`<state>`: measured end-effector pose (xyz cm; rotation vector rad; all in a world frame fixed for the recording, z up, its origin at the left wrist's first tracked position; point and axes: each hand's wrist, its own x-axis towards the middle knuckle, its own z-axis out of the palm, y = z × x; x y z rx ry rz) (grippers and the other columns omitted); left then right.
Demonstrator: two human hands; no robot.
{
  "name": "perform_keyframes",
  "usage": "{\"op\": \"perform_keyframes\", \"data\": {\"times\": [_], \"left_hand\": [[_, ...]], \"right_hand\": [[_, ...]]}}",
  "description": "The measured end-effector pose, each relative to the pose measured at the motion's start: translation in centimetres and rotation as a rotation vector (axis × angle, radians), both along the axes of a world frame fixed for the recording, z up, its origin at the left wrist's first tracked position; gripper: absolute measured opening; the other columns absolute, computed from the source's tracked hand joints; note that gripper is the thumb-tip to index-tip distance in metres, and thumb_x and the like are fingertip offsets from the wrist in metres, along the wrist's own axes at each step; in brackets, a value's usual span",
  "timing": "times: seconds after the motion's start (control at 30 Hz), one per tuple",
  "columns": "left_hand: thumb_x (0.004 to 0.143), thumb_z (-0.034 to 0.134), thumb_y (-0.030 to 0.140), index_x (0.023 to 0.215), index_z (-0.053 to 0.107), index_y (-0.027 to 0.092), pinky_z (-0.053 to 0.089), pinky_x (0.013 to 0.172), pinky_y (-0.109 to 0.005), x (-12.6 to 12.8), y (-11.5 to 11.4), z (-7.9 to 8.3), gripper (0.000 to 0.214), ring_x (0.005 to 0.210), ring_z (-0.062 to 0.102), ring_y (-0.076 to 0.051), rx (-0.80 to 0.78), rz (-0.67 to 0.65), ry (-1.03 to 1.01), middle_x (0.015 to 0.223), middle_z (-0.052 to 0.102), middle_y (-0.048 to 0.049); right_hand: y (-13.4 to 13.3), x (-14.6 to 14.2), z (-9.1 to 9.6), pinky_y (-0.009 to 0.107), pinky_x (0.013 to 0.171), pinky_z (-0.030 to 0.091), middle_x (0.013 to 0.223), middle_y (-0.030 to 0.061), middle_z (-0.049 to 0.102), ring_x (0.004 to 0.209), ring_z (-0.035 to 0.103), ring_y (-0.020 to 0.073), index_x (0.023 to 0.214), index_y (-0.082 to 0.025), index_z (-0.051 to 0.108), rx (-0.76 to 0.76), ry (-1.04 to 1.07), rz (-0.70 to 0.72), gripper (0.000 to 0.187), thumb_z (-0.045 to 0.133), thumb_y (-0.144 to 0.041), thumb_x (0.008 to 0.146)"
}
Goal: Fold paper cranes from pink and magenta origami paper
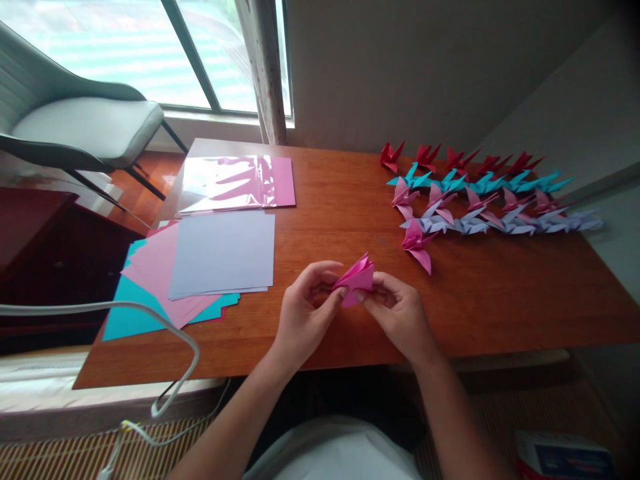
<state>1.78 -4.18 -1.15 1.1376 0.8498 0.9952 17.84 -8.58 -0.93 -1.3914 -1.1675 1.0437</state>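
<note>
Between my two hands, just above the wooden table [330, 193], is a folded piece of bright pink origami paper [361, 277] with layered flaps pointing up. My left hand [311, 298] pinches its left side between thumb and fingers. On the other side, my right hand [395, 308] grips the lower right edge, thumb in front. Some fingertips are hidden behind the paper. A finished pink paper crane [418, 244] stands a little beyond my right hand, apart from it.
Rows of red [427, 157], turquoise [450, 181], light pink and pale lilac paper cranes [473, 223] fill the far right. To the left lie lilac sheets [225, 253], pink and turquoise sheets [135, 287], and a plastic-wrapped pack [285, 181]. A white cable [193, 353] loops by the left edge.
</note>
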Motion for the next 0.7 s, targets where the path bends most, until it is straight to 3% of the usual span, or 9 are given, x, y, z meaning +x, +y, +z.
{"op": "perform_keyframes", "data": {"times": [0.1,0.43,0.6,0.7], "left_hand": [[0.086,0.075,0.025,0.096,0.072,0.017,0.053,0.076,-0.023,-0.1,0.0,-0.2,0.013,0.084,0.066,-0.015,0.005,-0.064,0.029,0.092,0.072,-0.0049],[0.087,0.075,0.025,0.097,0.074,0.016,0.053,0.073,-0.022,0.0,0.0,-0.6,0.013,0.08,0.066,-0.014,-0.031,-0.119,-0.006,0.089,0.073,-0.0042],[0.089,0.072,0.025,0.098,0.073,0.017,0.052,0.073,-0.024,-0.1,-0.1,-0.1,0.012,0.081,0.066,-0.015,0.039,-0.134,0.038,0.09,0.072,-0.0047],[0.092,0.068,0.027,0.097,0.073,0.017,0.051,0.072,-0.024,-0.2,0.0,0.4,0.012,0.083,0.066,-0.015,0.107,-0.143,0.087,0.091,0.071,-0.0053]], "right_hand": [[0.0,0.3,0.2,0.032,0.079,0.057,0.093,0.0043,0.074,0.083,0.068,0.0192,0.095,-0.021,0.074,0.002,0.01,0.005,0.012,0.073,-0.03,0.087],[0.3,0.9,0.7,0.025,0.073,0.051,0.079,-0.0009,0.068,0.076,0.062,0.0145,0.082,-0.023,0.073,0.024,0.064,-0.068,0.006,0.076,-0.027,0.085],[0.3,0.9,0.8,0.023,0.073,0.05,0.08,-0.0015,0.066,0.077,0.06,0.0133,0.082,-0.023,0.072,0.039,0.114,-0.069,0.006,0.075,-0.026,0.086],[0.2,1.1,0.9,0.023,0.072,0.049,0.079,-0.0016,0.065,0.077,0.06,0.0132,0.081,-0.022,0.071,0.026,0.112,0.001,0.007,0.075,-0.024,0.086]]}}
